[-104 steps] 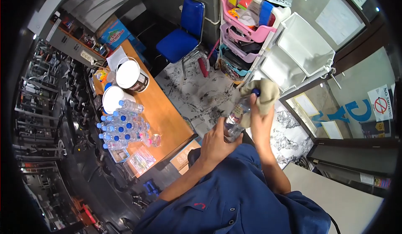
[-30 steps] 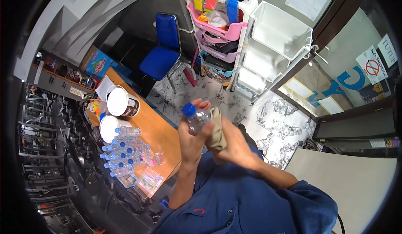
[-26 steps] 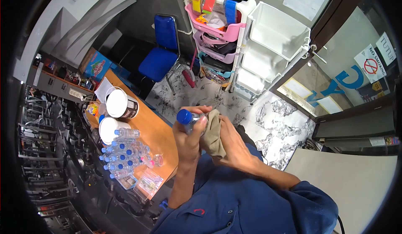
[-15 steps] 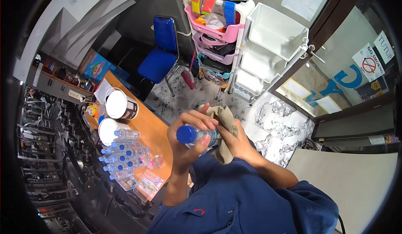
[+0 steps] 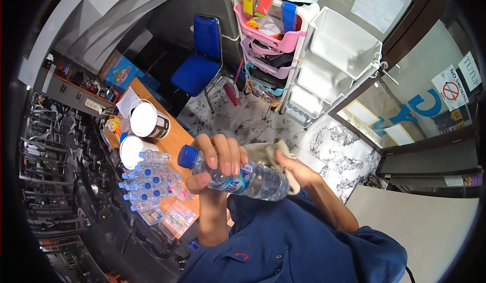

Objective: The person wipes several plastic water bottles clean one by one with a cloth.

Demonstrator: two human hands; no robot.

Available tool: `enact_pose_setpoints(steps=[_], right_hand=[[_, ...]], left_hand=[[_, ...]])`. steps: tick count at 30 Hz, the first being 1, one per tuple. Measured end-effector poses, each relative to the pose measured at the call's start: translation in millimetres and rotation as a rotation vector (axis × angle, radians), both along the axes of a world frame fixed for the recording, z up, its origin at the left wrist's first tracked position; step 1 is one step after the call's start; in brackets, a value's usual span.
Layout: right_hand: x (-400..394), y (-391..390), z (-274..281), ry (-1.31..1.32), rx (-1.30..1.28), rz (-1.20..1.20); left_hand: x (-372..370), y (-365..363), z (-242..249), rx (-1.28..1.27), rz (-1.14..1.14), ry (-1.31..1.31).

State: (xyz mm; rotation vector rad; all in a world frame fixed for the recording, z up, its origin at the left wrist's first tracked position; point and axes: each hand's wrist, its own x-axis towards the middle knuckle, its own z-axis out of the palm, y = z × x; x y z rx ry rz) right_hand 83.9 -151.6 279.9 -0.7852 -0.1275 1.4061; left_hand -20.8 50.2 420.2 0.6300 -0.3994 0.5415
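A clear water bottle with a blue cap lies tilted across the middle, its cap toward the left. My left hand wraps round its upper part near the cap. Behind the bottle's lower half, my right hand grips a beige cloth, which is next to the bottle's base. Several bottles with blue caps stand grouped on the orange table at the left.
Two white buckets sit on the table near the bottles. Beyond are a blue chair, stacked pink baskets and a white tiered rack. A glass door is at the right, with a pale surface below it.
The bottle has turned from pointing at the camera to lying sideways, showing its label and base. My left hand has shifted left with it; my right hand and the cloth have moved slightly right.
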Motion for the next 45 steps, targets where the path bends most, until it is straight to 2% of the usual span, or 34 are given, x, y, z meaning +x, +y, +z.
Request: enact_pose_setpoints(steps=[2, 3, 5, 8, 12, 14, 16, 18, 20, 22, 23, 24, 26, 28, 29, 31, 32, 36, 40, 41, 45], right_hand=[[-22.1, -2.4, 5.5, 0.331, 0.189, -0.212], [-25.6, -3.0, 56.2, 0.416, 0.33, -0.217], [-30.3, 8.6, 67.2, 0.486, 0.302, -0.31], [-24.7, 11.0, 37.8, 0.581, 0.22, -0.361], [-6.3, 12.9, 44.7, 0.517, 0.059, -0.219], [-5.0, 7.4, 40.4, 0.495, -0.056, -0.125], [-2.2, 5.1, 51.9, 0.331, -0.257, -0.03], [2.2, 7.9, 66.5, 0.06, -0.587, 0.087], [-4.4, 2.7, 16.8, -0.327, -0.333, 0.003], [-2.9, 6.6, 7.5, -0.505, -0.391, 0.018], [3.1, 2.1, 7.9, -0.637, -0.521, 0.143], [4.3, 0.9, 2.8, -0.704, -0.56, 0.165], [6.4, -1.3, -12.0, -0.838, -0.636, 0.208], [9.8, -13.1, -6.6, -0.97, -0.518, 0.049], [10.3, -17.0, -4.9, -1.033, -0.458, -0.03], [7.5, -20.4, -7.6, -0.969, -0.434, -0.251], [5.7, -22.1, -10.3, -0.933, -0.422, -0.363], [0.5, -31.6, 1.3, -0.834, -0.31, -0.5], [-4.5, -20.9, 35.0, -1.547, -0.269, -0.449], [-10.8, -19.8, 33.6, -1.555, -0.345, -0.344], [-24.8, -4.4, -8.0, -1.502, -0.552, -0.327]], left_hand=[[0.9, -2.2, 0.1, 0.114, 0.121, 0.067], [3.0, -5.6, 0.8, 0.157, 0.168, 0.098], [10.6, -20.0, 4.1, 0.197, 0.266, 0.112], [15.0, -38.5, 13.0, 0.497, 0.337, 0.135], [18.1, -46.0, 29.1, 0.924, 0.228, 0.057], [18.5, -56.5, 28.3, 1.013, 0.204, 0.051], [20.7, -67.1, 25.7, 1.1, 0.167, 0.019], [23.2, -74.3, 18.8, 1.164, 0.074, -0.004], [23.1, -79.9, 12.0, 1.227, 0.001, -0.02], [20.6, -84.1, 5.7, 1.285, -0.07, 0.014], [20.5, -86.9, 1.4, 1.296, -0.086, 0.022], [21.3, -88.2, -2.5, 1.308, -0.103, 0.03], [24.3, -85.6, -7.5, 1.278, -0.071, 0.076], [25.6, -79.7, -15.1, 1.223, -0.015, 0.158], [25.4, -74.9, -20.9, 1.181, 0.023, 0.215], [24.9, -65.1, -27.5, 1.13, 0.121, 0.338], [25.8, -64.3, -35.6, 1.066, 0.243, 0.393], [25.6, -51.0, -55.7, 0.926, 0.516, 0.614], [29.8, -53.2, -73.6, 0.807, 0.656, 0.702], [31.7, -57.5, -76.2, 0.799, 0.681, 0.712], [39.4, -85.4, -90.9, 0.804, 0.737, 0.77]])
